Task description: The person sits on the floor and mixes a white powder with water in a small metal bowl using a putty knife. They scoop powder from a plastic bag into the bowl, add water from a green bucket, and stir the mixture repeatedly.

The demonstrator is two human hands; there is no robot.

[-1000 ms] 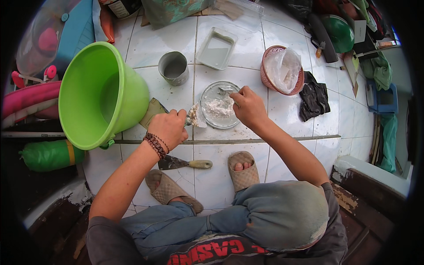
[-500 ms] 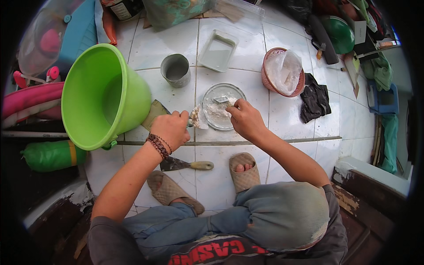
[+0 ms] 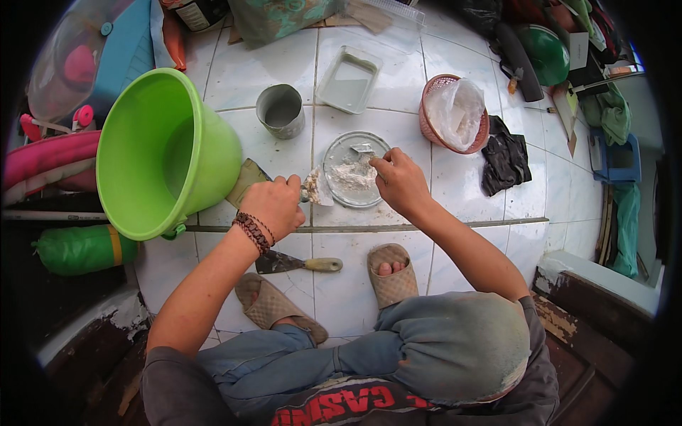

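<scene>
White powder lies in a shallow round dish (image 3: 354, 170) on the tiled floor (image 3: 455, 213), in front of a crouching person. In the head view, the right hand (image 3: 399, 182) is closed on a small tool (image 3: 364, 150) whose pale blade rests in the powder at the dish's far side. The left hand (image 3: 273, 206), a beaded bracelet on its wrist, is closed around the handle of a trowel; its flat blade (image 3: 247, 181) sticks out to the left toward the bucket, and a lump of wet paste (image 3: 312, 190) shows at the thumb side, just beside the dish's left rim.

A big green bucket (image 3: 167, 153) lies tilted on its side at the left, mouth toward the camera. Beyond the dish stand a grey metal cup (image 3: 280, 110) and a rectangular tray (image 3: 348, 79). To the right is a pink basket (image 3: 455, 112) lined with a clear plastic bag, and a black cloth (image 3: 504, 157) lies beside it. A second trowel (image 3: 298, 264) with a pale wooden handle lies on the floor between the person's two sandalled feet.
</scene>
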